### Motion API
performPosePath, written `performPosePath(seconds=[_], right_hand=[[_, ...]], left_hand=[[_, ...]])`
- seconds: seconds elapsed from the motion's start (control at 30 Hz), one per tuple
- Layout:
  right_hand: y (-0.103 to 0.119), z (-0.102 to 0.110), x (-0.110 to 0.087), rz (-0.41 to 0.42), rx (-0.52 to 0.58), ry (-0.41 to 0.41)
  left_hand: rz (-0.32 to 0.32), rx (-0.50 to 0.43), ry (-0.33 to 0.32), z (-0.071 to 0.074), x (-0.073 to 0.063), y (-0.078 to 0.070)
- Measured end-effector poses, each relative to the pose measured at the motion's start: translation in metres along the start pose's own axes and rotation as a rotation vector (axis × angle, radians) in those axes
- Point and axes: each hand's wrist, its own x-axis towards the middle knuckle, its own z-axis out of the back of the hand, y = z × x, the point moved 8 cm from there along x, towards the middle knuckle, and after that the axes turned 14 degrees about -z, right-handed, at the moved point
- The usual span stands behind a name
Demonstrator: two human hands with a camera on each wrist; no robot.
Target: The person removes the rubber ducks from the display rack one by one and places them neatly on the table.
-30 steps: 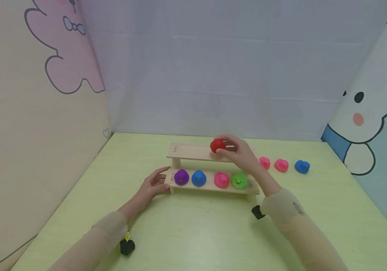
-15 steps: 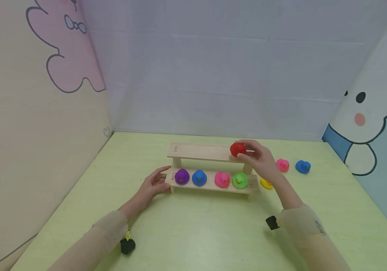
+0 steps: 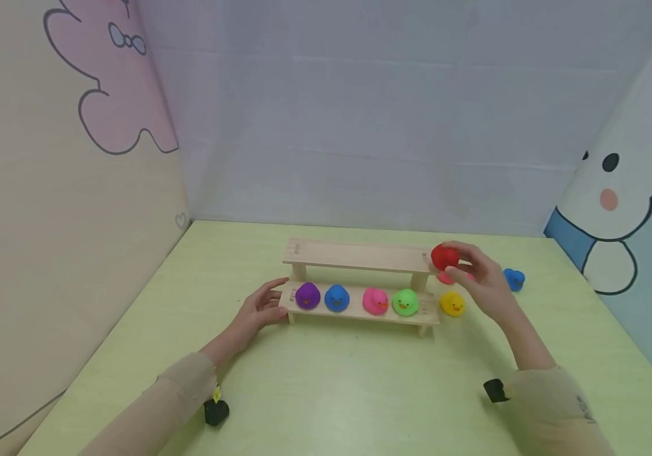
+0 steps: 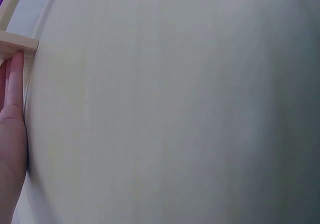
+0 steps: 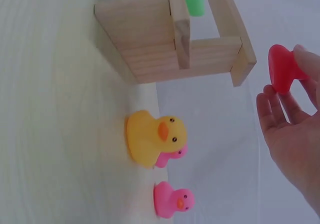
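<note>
My right hand [image 3: 485,285] pinches a red rubber duck [image 3: 444,257] between thumb and fingers. It is held in the air just beyond the right end of the upper step of a two-step wooden stand [image 3: 360,255]. In the right wrist view the red duck [image 5: 283,69] is apart from the wood. At the stand's left end, my left hand [image 3: 250,318] holds the lower step, thumb in front and fingers behind. On that step sit a purple duck [image 3: 307,296], a blue duck [image 3: 337,297], a pink duck [image 3: 375,301] and a green duck [image 3: 405,303].
A yellow duck [image 3: 452,304] stands on the table right of the stand. Pink ducks lie behind it, partly hidden by my right hand; one pink duck [image 5: 172,200] shows in the right wrist view. Farther right is another blue duck [image 3: 514,279]. A pale curtain [image 3: 360,139] hangs behind.
My right hand has carried the red duck rightward along the upper step, from over its middle to past its right end. The yellow duck has come into view. My left hand stays put.
</note>
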Motion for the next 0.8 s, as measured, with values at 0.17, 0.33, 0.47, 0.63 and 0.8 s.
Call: performPosePath(seconds=[0.17,0.33,0.47,0.63,0.8], right_hand=[[-0.016,0.016,-0.009,-0.011,-0.061,-0.065],[-0.038,0.025,-0.015,-0.057,-0.144,-0.093],[-0.058,0.033,-0.019,-0.115,-0.178,-0.073],[-0.078,0.042,-0.024,-0.203,-0.251,-0.011],[-0.094,0.048,-0.024,-0.305,-0.288,0.077]], left_hand=[[0.013,0.007,0.001,0.000,0.000,0.002],[0.009,0.016,0.005,0.001,0.001,0.003],[0.005,0.009,0.006,0.002,0.002,0.002],[0.007,0.004,0.004,0.002,0.002,0.002],[0.024,0.011,-0.004,0.002,0.002,0.005]])
